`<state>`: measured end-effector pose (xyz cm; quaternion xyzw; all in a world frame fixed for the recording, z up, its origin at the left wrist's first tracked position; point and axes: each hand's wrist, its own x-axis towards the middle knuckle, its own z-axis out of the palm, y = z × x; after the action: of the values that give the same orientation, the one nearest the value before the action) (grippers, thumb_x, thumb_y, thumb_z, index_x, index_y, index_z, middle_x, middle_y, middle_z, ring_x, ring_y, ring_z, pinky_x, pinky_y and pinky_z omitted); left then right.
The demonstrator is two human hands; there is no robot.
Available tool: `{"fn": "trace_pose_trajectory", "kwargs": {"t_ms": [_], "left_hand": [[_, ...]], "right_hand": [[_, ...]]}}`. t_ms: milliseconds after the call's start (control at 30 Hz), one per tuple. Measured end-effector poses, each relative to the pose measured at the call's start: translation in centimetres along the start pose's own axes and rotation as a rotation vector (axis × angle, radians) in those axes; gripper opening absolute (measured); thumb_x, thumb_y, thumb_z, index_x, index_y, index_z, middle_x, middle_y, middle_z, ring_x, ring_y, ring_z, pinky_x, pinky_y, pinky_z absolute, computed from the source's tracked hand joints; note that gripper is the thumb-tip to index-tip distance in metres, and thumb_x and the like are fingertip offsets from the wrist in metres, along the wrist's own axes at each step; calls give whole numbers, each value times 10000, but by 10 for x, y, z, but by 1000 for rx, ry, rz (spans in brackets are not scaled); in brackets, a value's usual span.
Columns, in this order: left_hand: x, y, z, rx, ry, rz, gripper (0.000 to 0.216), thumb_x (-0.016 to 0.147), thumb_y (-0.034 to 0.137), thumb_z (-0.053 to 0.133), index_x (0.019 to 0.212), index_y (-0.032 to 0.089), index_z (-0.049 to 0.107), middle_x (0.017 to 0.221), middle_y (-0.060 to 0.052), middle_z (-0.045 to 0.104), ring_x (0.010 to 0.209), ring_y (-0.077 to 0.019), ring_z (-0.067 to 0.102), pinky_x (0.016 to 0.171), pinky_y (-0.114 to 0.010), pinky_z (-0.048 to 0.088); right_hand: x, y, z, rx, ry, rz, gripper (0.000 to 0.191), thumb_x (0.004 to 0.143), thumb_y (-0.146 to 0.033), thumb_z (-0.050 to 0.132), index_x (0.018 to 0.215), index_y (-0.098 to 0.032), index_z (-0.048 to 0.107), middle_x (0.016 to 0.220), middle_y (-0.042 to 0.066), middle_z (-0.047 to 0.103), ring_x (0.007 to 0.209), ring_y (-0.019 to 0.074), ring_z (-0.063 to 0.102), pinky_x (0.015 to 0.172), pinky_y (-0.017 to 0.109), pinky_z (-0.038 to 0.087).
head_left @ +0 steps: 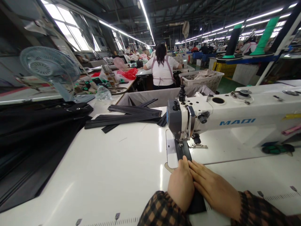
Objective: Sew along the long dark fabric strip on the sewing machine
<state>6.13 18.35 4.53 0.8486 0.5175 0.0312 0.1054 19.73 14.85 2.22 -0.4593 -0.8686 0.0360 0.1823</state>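
A black fabric strip (197,204) runs from the near side of the white sewing machine table up to the machine's needle and presser foot (181,144). My left hand (181,183) is closed on the strip just in front of the foot, its fingers bent and pressed down. Beside it, my right hand (213,186) lies along the strip's right edge with fingers stretched out and together, their tips close to the left hand. Part of the strip is hidden under both hands. The sewing machine head (180,119) stands directly ahead of them.
Several black strips (127,117) lie crossed behind the work area. A large black material pile (35,147) covers the left side, near a fan (49,66). Thread cones (265,37) stand upper right. A person (163,67) sits ahead beside a white basket (202,78).
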Motion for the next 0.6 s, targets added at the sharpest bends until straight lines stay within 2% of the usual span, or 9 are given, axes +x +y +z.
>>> {"fn": "trace_pose_trajectory", "kwargs": {"t_ms": [167, 333, 600], "left_hand": [[16, -6, -4, -22, 21, 28, 540, 757, 65, 290, 1290, -14, 266, 1011, -172, 524, 798, -228, 587, 698, -363, 503], [17, -6, -7, -61, 23, 28, 508, 776, 94, 280, 1272, -16, 292, 996, -162, 521, 813, -221, 576, 728, -352, 488], [26, -7, -8, -18, 11, 25, 510, 769, 78, 285, 1275, 13, 275, 1027, -164, 505, 834, -238, 579, 710, -372, 492]], "right_hand": [[10, 12, 0, 83, -23, 24, 465, 885, -220, 303, 1341, -165, 234, 1388, 30, 264, 1279, 165, 215, 1056, 367, 279], [11, 14, -1, 149, -17, 38, 472, 880, -222, 318, 1342, -182, 234, 1384, 31, 277, 1276, 164, 224, 1061, 359, 270], [18, 19, 2, 99, 7, 24, 481, 862, -189, 327, 1334, -133, 252, 1382, 67, 281, 1278, 171, 221, 1053, 374, 288]]}}
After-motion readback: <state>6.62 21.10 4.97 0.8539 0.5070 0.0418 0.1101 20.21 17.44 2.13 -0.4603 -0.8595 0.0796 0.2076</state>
